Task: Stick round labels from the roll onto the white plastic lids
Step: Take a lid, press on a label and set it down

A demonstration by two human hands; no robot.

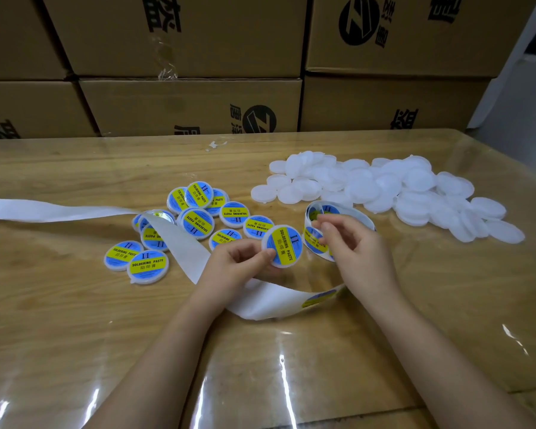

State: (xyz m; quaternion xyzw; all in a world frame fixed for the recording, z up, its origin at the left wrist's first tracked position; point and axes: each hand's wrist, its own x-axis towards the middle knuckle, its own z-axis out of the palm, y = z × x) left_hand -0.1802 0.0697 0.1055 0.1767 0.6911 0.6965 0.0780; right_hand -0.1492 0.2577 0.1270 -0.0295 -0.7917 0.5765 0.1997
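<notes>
Though part-hidden, seemingly smooth round lid (281, 246)

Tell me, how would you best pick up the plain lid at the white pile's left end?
Probably by the rim: pinch the lid across its edge from above, coming in from the left. It lies flat and thin on the table, and only its left and near sides stand free of the pile.

My right hand (355, 246) is covering part of the label roll (313, 241), hiding whether it is pinching a label. The backing strip (59, 211) is running out of view toward the left edge of the bench (415, 320), my left hand (234, 263) hiding the rim of the lid (284, 246).
</notes>
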